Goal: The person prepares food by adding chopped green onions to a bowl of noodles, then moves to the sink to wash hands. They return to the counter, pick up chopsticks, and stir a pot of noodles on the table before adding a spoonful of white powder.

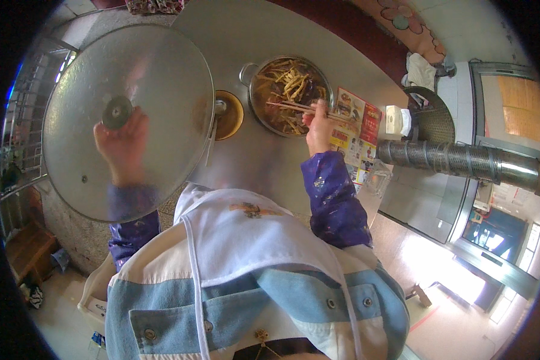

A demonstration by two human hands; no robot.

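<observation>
Held up on the left is a large round glass lid (171,67), fogged and wet. My left hand (129,144), seen through the glass, grips its dark knob (117,112). My right hand (320,128) holds a pair of chopsticks (292,106) over the near right rim of a metal pot (251,101). The chopstick tips reach in over the food. Pale yellow strips (294,83) are heaped among darker pieces in brownish liquid. Between lid and pot is a yellow-rimmed bowl (235,118) with a metal spoon (220,106); the lid's edge partly overlaps it from my view.
The pot stands on a grey table (225,33). A printed sheet with food pictures (357,119) lies right of the pot, near a tissue box (393,119). Beyond the table's right edge runs a metal duct (459,161). A woven chair (436,110) stands behind it.
</observation>
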